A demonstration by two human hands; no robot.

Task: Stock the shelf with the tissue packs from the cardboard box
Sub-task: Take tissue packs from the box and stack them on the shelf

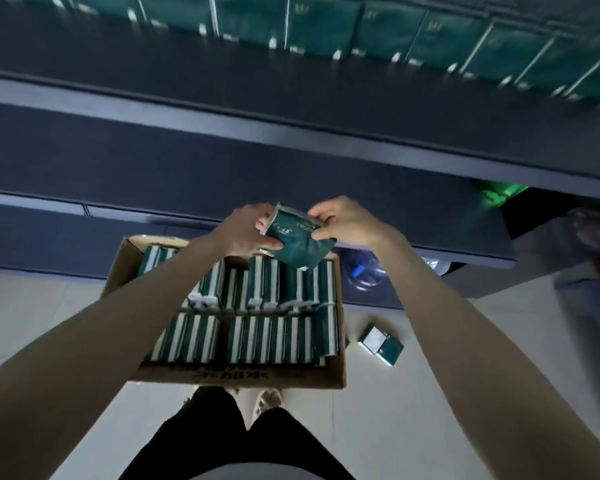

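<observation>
Green tissue pack (297, 242) between left hand (245, 232) and right hand (347, 223), above cardboard box (338, 372).

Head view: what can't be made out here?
- Packs on the shelf: motion-blurred, cut by the top edge; no count.
- Cardboard box: left forearm hides some packs inside.
- Held tissue pack: left hand and right hand cover its ends; print too small.
- Items at far right: dark, blurred.

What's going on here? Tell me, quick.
A person stands over an open cardboard box on the floor, gripping one green tissue pack between the left hand and right hand above it. The box is nearly full of packs standing on edge. One loose pack lies on the floor right of the box. A row of green packs lines the upper shelf.
</observation>
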